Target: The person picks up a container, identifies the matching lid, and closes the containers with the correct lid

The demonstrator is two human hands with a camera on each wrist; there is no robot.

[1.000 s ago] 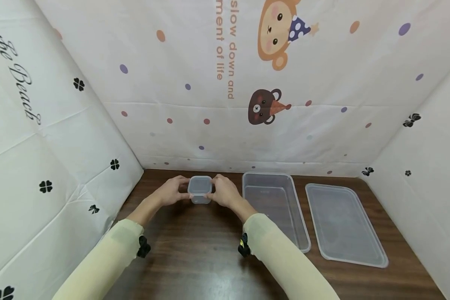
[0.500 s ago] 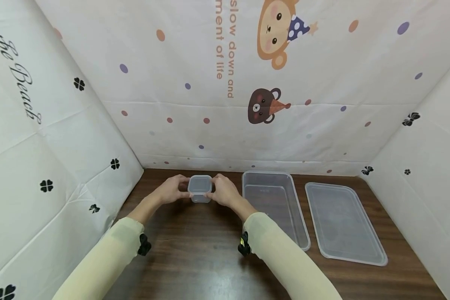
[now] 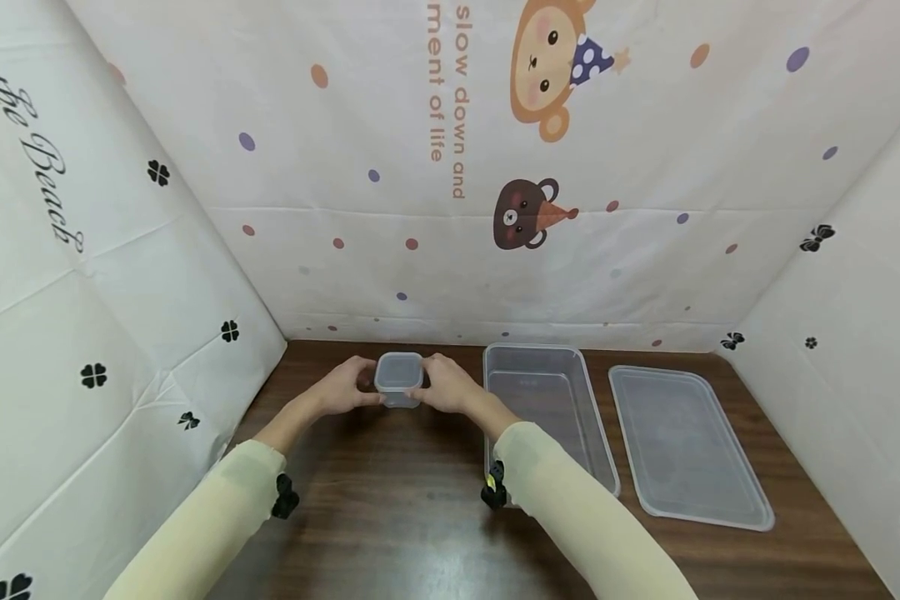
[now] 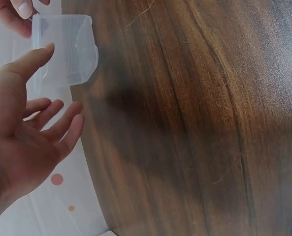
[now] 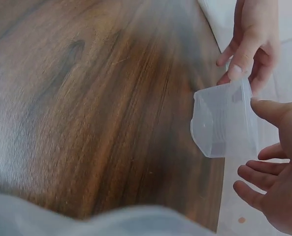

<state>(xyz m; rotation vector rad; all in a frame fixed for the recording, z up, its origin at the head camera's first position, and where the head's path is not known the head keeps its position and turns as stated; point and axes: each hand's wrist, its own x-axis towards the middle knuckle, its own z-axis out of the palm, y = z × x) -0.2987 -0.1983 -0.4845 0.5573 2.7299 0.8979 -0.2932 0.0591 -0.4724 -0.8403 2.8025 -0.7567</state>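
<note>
A small clear plastic food container stands upright near the table's back edge, its translucent square lid on top. My left hand is beside its left side. The thumb tip overlaps the container in the left wrist view, while the other fingers spread loosely away from it. On the other side, my right hand holds the lidded container at the rim, thumb at the near corner and index finger at the far one. In the right wrist view, the remaining right-hand fingers hang apart from the container wall.
Right of the hands is a large clear rectangular box, uncovered, partly hidden by the right forearm. Its flat translucent lid lies farther right on the dark wooden table. Printed white sheets rise at the back and sides.
My left fingers have loosened from the lid's left edge and the thumb has dropped slightly. The right hand has shifted a little; the container stays in place.
</note>
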